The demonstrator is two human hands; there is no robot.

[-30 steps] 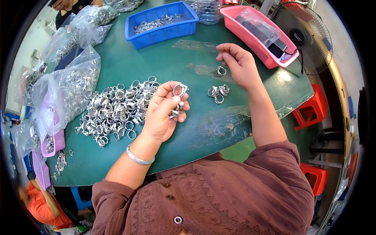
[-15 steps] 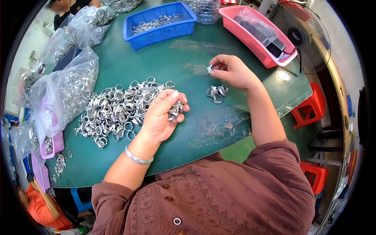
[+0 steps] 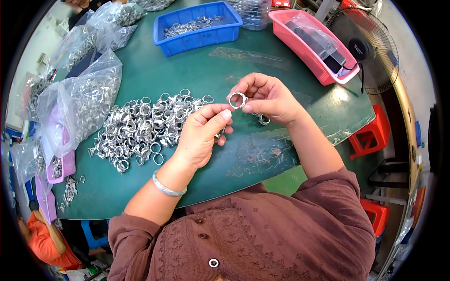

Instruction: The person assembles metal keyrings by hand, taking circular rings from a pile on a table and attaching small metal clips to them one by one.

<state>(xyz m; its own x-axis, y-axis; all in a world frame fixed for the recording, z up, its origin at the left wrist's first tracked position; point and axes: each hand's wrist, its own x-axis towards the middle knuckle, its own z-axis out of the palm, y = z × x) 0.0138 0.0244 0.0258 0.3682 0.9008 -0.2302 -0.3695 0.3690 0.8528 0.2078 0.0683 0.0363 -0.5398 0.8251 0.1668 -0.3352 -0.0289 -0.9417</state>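
A silver ring point(image 3: 237, 100) stands upright in a pinch between the thumb and fingers of my right hand point(image 3: 272, 100). My left hand point(image 3: 199, 133) is curled closed around several rings, of which only a glint shows at its far side. Its thumb and forefinger tips point at the ring in my right hand and lie just beside it. To the left spreads a large heap of silver rings point(image 3: 140, 129), partly behind my left hand. A few more rings point(image 3: 264, 120) lie below my right hand, which hides most of them.
On the green table point(image 3: 192, 65) stand a blue bin point(image 3: 199, 40) with rings and a pink basket point(image 3: 307, 49) with a dark object. Clear bags of rings point(image 3: 89, 100) line the left side. At the right are a fan point(image 3: 363, 49) and red stools point(image 3: 370, 133). Another person's orange sleeve point(image 3: 42, 243) shows lower left.
My right hand has come left and slightly nearer with a ring, beside the fingertips of my left hand. The left thumb and forefinger have stretched toward it.
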